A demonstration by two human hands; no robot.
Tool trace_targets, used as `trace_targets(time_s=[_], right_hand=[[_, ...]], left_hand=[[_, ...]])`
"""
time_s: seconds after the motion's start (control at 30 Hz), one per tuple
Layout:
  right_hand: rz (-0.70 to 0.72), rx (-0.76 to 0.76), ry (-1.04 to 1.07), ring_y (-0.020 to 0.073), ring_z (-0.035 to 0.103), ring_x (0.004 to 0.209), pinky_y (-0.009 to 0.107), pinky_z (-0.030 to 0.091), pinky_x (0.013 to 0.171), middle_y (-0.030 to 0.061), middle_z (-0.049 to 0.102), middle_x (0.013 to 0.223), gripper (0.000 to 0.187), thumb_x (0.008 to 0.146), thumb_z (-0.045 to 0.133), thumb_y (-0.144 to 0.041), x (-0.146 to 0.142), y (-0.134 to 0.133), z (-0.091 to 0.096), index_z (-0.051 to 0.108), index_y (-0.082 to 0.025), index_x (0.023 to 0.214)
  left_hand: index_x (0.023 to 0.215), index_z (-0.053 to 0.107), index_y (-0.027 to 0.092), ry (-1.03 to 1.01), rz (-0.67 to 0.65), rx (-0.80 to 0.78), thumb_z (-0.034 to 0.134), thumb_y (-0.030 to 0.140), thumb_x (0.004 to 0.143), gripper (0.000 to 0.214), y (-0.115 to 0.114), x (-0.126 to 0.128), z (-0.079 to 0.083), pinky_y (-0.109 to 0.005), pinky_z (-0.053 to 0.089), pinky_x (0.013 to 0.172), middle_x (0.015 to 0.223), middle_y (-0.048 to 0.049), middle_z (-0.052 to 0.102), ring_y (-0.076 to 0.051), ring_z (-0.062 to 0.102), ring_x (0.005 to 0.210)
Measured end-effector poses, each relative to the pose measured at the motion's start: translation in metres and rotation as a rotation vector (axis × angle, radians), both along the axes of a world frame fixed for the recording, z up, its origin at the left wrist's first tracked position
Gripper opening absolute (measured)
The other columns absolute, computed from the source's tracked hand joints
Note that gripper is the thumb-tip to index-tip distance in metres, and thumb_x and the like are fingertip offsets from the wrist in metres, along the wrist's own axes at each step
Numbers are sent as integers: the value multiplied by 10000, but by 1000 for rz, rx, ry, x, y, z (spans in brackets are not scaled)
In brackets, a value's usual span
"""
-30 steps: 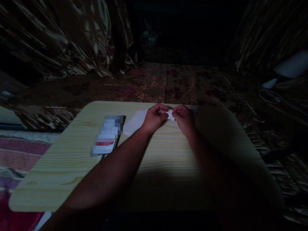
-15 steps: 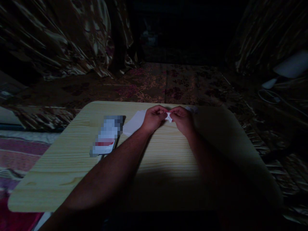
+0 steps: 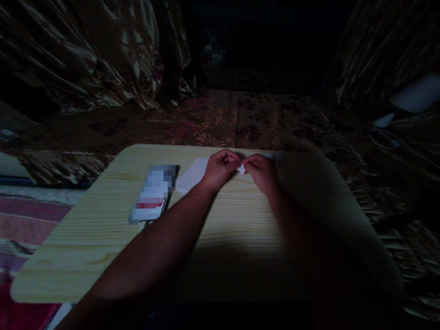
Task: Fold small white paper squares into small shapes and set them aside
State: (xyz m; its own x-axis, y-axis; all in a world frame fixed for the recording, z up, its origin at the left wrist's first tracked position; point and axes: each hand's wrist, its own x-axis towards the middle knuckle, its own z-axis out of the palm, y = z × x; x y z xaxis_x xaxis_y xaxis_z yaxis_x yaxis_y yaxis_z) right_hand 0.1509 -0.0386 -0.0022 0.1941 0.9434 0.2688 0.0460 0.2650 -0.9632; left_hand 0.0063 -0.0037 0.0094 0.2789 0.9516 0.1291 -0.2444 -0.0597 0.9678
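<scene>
From the head view, in the dim room, both hands meet at the far side of the wooden tabletop (image 3: pixel 223 238). The left hand (image 3: pixel 220 168) and the right hand (image 3: pixel 261 174) each pinch the small white paper piece (image 3: pixel 242 169) between thumb and fingers, holding it just above the wood between them. Only a sliver of it shows, so I would say it is already worked down small and tight, with the fine shaping not yet finished; its exact form is too small to tell. Flat white sheets (image 3: pixel 191 176) lie untouched just beside the left hand. Farther left rests a blurred-out flat object (image 3: pixel 153 195). Patterned cloth (image 3: pixel 240 119) spreads beyond the tabletop.
</scene>
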Motion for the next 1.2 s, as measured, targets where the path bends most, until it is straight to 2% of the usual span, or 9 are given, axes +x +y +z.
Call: trace_targets(time_s=[0.1, 0.23, 0.3, 0.63, 0.9, 1.2], right_hand=[[-20, -11, 11, 140, 636, 614, 278, 548, 579, -25, 672, 670, 86, 692, 661, -253, -1, 0, 2, 657, -214, 768], [-14, -33, 85, 143, 645, 650, 271, 556, 554, -31, 677, 763, 314, 644, 689, -256, -2, 1, 4, 621, -216, 948], [-11, -48, 99, 140, 636, 623, 270, 548, 539, -34, 666, 743, 354, 636, 702, -262, -3, 2, 4, 608, -209, 973], [-44, -16, 16, 131, 608, 605, 274, 518, 576, -21, 653, 669, 140, 695, 676, -289, -2, 3, 0, 625, -204, 794], [-26, -11, 11, 135, 601, 613, 281, 520, 587, -18, 655, 682, 126, 699, 663, -274, -1, 2, -2, 635, -208, 802], [-50, -32, 55, 140, 616, 646, 291, 524, 600, -10, 664, 742, 243, 647, 690, -257, -4, 1, 4, 623, -197, 872]], left_hand=[[760, 629, 166, 20, 30, 29, 817, 224, 593, 258, -1, 1, 0, -219, 414, 525, 630, 26, 634, -86, 535, 532], [829, 643, 172, 22, 71, 46, 806, 234, 620, 272, -1, 1, 0, -218, 417, 537, 677, 22, 647, -84, 539, 551], [828, 647, 171, 32, 82, 59, 802, 240, 634, 258, -1, 0, 0, -214, 409, 538, 684, 19, 648, -82, 535, 559], [776, 639, 163, 59, 57, 111, 803, 225, 632, 227, -1, 0, -2, -226, 426, 579, 679, 17, 635, -92, 549, 594], [758, 642, 166, 90, 80, 138, 793, 178, 600, 218, -1, 0, -1, -221, 417, 584, 695, 21, 627, -85, 535, 598], [780, 635, 168, 89, 84, 134, 784, 178, 611, 226, -2, 0, -1, -220, 420, 578, 698, 19, 634, -90, 544, 598]])
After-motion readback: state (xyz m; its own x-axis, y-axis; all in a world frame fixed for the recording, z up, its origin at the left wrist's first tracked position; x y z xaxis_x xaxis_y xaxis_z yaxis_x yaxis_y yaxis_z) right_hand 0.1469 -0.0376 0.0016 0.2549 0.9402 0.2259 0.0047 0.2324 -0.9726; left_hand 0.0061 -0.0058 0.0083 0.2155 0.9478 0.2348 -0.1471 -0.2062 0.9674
